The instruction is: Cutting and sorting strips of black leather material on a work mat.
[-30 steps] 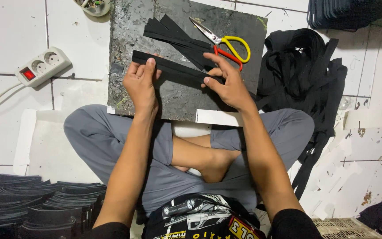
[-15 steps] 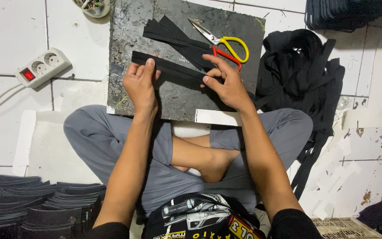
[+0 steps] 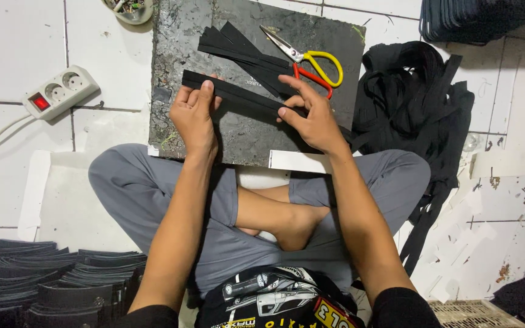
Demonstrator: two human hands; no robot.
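The slab [image 3: 238, 136], dark and scuffed, lies on the tiled floor in front of the crossed legs and bears everything in hand; on it the strip [image 3: 238, 94], a long narrow black band, runs from upper left down to lower right, its long axis nearly crosswise to both forearms; it lies flat under the fingers, matte black, straight-edged, one end showing past the left thumb, the other hidden under the right palm. The left hand [image 3: 194, 115] presses on the strip's left end, fingers laid flat and thumb at the edge, pinning rather than clenching; the right hand [image 3: 311, 115] bears on the right part, fingers spread and extended, not closed around it; both hands touch the strip, neither nearer. More strips [image 3: 238, 51] fan out just beyond; scissors [image 3: 308, 61] with yellow and red handles lie just beside the right fingertips, untouched.
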